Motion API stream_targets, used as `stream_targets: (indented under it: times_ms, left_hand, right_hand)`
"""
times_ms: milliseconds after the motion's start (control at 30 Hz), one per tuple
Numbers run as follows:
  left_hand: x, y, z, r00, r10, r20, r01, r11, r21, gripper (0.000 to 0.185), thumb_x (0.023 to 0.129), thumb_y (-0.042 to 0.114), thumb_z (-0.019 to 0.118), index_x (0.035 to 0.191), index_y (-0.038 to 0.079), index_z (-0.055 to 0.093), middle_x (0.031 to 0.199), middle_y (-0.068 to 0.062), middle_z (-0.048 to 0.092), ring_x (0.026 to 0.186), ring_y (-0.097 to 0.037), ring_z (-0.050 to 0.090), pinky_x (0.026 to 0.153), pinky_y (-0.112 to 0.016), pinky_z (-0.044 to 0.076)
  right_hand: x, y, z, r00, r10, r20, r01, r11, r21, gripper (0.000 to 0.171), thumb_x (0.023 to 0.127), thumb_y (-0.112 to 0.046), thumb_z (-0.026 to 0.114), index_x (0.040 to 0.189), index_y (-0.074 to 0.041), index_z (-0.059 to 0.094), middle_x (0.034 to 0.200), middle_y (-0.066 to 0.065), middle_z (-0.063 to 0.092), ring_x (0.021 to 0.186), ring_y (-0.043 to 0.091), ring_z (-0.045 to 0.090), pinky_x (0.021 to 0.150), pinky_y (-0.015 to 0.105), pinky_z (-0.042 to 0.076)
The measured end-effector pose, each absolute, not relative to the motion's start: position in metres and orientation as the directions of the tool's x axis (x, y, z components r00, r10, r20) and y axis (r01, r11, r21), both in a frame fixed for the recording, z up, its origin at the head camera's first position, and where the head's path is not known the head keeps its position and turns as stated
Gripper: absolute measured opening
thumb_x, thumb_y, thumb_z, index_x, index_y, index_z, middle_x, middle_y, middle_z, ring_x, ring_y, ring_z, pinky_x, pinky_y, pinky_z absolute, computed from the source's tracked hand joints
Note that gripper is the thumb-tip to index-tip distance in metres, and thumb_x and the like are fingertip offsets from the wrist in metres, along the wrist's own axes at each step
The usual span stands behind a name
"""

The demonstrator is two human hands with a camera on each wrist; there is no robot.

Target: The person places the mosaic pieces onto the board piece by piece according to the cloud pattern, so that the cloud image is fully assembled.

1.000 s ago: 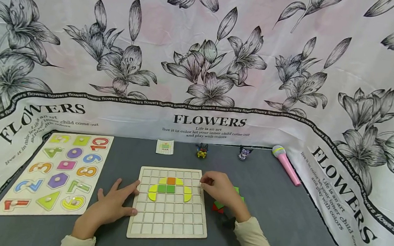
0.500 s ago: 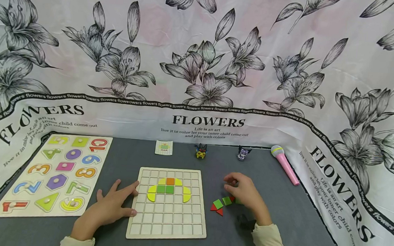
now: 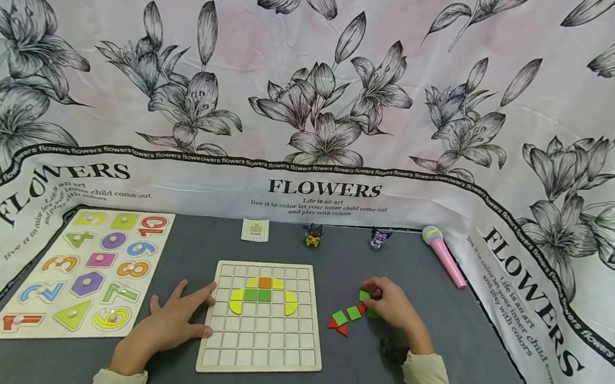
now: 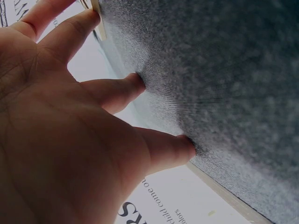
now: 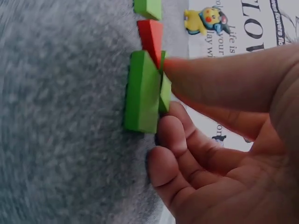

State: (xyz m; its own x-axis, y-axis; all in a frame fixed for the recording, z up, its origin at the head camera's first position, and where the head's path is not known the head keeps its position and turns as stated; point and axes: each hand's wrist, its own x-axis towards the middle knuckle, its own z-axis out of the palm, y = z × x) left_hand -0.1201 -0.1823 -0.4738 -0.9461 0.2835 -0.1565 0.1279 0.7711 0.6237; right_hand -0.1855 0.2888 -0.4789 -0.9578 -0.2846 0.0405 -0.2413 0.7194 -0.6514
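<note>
My left hand [image 3: 167, 322] lies with spread fingers at the left edge of a wooden grid board [image 3: 263, 340], fingertips and thumb touching it. On the board sit yellow curved pieces [image 3: 291, 303], an orange square [image 3: 265, 283] and two green squares [image 3: 258, 295]. Right of the board, my right hand [image 3: 396, 310] pinches a green square block [image 3: 365, 295] between thumb and fingers. In the right wrist view, another green block [image 5: 142, 95] and a red triangle block [image 5: 150, 39] lie close to the fingertips. More green squares [image 3: 339, 319] and red triangles [image 3: 342, 330] lie nearby.
A number-and-shape puzzle board [image 3: 84, 277] lies at the left. Along the back stand a small pattern card [image 3: 255, 230], two little figurines [image 3: 313, 236] and a pink toy microphone [image 3: 445, 260]. A dark object [image 3: 394, 351] sits beneath the right wrist.
My right hand has moved away from the board's upper right edge to the loose blocks and now pinches a green square block. My left hand has stayed put.
</note>
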Motion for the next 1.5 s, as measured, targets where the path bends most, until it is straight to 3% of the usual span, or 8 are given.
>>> stream_targets:
  times_ms: [367, 967, 1500]
  left_hand:
    - [-0.122, -0.182, -0.475, -0.947, 0.281, -0.156, 0.126, 0.772, 0.623, 0.094, 0.085, 0.024, 0.092, 0.164, 0.007, 0.043, 0.139, -0.005, 0.069, 0.156, -0.061, 0.008, 0.104, -0.092, -0.006]
    - [-0.121, -0.183, -0.477, -0.947, 0.281, -0.158, 0.121, 0.764, 0.633, 0.094, 0.084, 0.025, 0.092, 0.163, 0.006, 0.044, 0.138, -0.005, 0.069, 0.155, -0.061, 0.009, 0.103, -0.092, -0.005]
    - [-0.123, -0.182, -0.478, -0.948, 0.267, -0.171, 0.112, 0.785, 0.609, 0.095, 0.084, 0.026, 0.092, 0.164, 0.009, 0.044, 0.138, -0.002, 0.068, 0.156, -0.060, 0.010, 0.104, -0.093, -0.003]
  right_hand:
    - [-0.188, 0.291, -0.485, -0.973, -0.224, 0.055, -0.206, 0.733, -0.648, 0.019, 0.091, 0.003, 0.079, 0.108, -0.001, 0.070, 0.105, 0.010, 0.067, 0.092, 0.024, 0.062, 0.080, 0.043, 0.053]
    - [-0.189, 0.269, -0.484, -0.974, -0.153, 0.167, -0.226, 0.632, -0.741, 0.015, 0.095, 0.008, 0.072, 0.105, -0.003, 0.075, 0.089, 0.003, 0.067, 0.079, 0.018, 0.061, 0.070, 0.032, 0.051]
    - [-0.194, 0.191, -0.473, -0.927, -0.339, 0.160, -0.328, 0.523, -0.787, 0.011, 0.100, 0.000, 0.071, 0.108, -0.006, 0.076, 0.101, 0.003, 0.071, 0.088, 0.018, 0.065, 0.077, 0.037, 0.056]
